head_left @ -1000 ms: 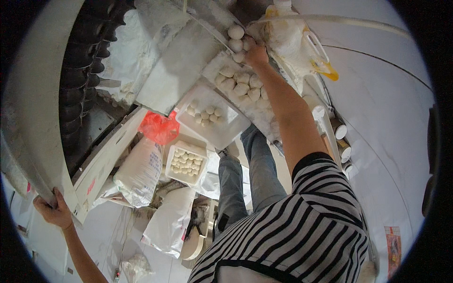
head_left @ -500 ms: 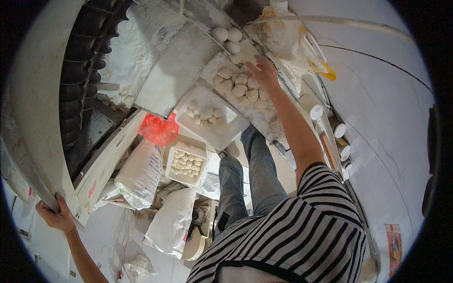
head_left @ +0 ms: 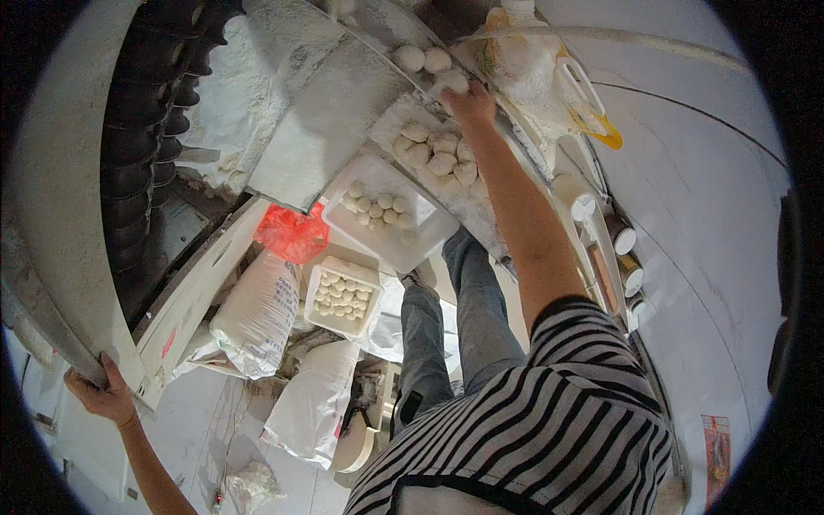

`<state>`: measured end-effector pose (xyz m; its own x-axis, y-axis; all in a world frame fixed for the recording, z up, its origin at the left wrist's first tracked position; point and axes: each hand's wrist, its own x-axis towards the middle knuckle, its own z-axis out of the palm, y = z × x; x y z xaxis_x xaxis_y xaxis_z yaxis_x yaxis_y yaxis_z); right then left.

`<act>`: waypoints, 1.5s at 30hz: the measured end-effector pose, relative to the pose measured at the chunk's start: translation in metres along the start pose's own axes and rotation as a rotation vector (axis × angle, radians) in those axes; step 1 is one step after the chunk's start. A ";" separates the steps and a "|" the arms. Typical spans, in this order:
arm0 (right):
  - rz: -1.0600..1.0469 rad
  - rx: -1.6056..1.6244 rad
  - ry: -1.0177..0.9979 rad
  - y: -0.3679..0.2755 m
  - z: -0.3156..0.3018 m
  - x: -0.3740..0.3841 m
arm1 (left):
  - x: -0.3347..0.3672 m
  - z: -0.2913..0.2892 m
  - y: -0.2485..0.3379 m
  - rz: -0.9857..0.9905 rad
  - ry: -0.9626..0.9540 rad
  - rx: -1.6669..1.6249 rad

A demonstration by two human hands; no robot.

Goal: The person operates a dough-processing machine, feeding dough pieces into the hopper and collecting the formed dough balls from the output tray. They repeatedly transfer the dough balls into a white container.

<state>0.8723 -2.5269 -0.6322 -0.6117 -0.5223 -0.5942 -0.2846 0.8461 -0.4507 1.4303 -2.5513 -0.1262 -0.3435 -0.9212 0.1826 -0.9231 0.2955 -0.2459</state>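
Observation:
At the lower left, my left hand (head_left: 103, 395) is wrapped around the end of a long curved pale bar (head_left: 60, 335) on the machine. At the top, my right hand (head_left: 472, 105) has its fingers closed against a floury dough ball (head_left: 451, 81), partly hiding it. Two smooth dough balls (head_left: 422, 58) sit side by side just beyond. Nearer me, several rougher dough lumps (head_left: 438, 153) lie grouped on the floured surface (head_left: 390, 116). Below them, a white tray (head_left: 412, 256) holds several small dough balls (head_left: 382, 209).
A ribbed black hose (head_left: 146, 129) runs down the machine at left. Below are a red plastic bag (head_left: 292, 233), white sacks (head_left: 253, 318) and another white tub (head_left: 378, 276) of small dough balls. A floury plastic jug (head_left: 532, 73) stands at upper right.
My right hand has moved slightly up and left onto a dough ball beside the other two. A larger pale ball over the tray no longer shows. My left hand has stayed put.

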 end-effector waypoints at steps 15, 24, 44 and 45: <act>-0.423 -0.148 0.053 0.058 -0.002 -0.020 | 0.007 0.000 0.014 0.097 0.025 -0.014; -0.026 -0.416 -0.013 0.012 0.016 -0.005 | 0.010 0.001 0.019 0.135 0.050 0.024; -0.477 -0.366 -0.087 0.027 -0.040 -0.025 | 0.008 0.000 0.016 0.113 0.019 0.004; -0.468 -0.417 -0.094 0.023 -0.033 -0.019 | 0.008 0.000 0.018 0.127 0.024 0.012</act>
<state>0.8534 -2.4944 -0.6093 -0.2903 -0.8383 -0.4615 -0.7816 0.4860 -0.3911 1.4112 -2.5536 -0.1286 -0.4615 -0.8704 0.1716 -0.8699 0.4061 -0.2798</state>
